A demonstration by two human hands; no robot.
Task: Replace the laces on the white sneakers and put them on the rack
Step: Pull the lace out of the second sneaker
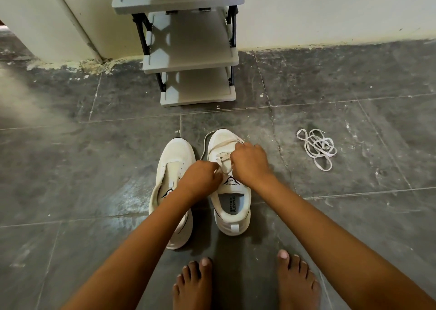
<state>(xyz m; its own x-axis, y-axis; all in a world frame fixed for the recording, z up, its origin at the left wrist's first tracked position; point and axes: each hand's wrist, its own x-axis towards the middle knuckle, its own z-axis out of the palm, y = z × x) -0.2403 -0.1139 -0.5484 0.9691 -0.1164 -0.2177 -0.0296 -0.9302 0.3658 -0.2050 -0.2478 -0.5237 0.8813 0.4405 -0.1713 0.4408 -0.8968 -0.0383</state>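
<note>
Hands on right sneaker (230, 191): left hand (200, 179) and right hand (251, 162) both pinching its lace (224, 159). Unlaced left sneaker (173, 168) just beside. Rack (198, 97) ahead against wall; spare laces (317, 148) well right on open floor.

Home entryway, grey shoe rack (188, 57) against cream wall (330, 9), dark tiled floor (70, 156)

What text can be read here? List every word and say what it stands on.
"SPEED FLEXIBLE": printed on the pale insole of the right white sneaker.
"SPEED": under the black triangle logo on that sneaker's tongue label.
The tongue label of the left white sneaker shows a like logo, but the forearm hides its words.
The grey plastic shoe rack shows no text.
</note>
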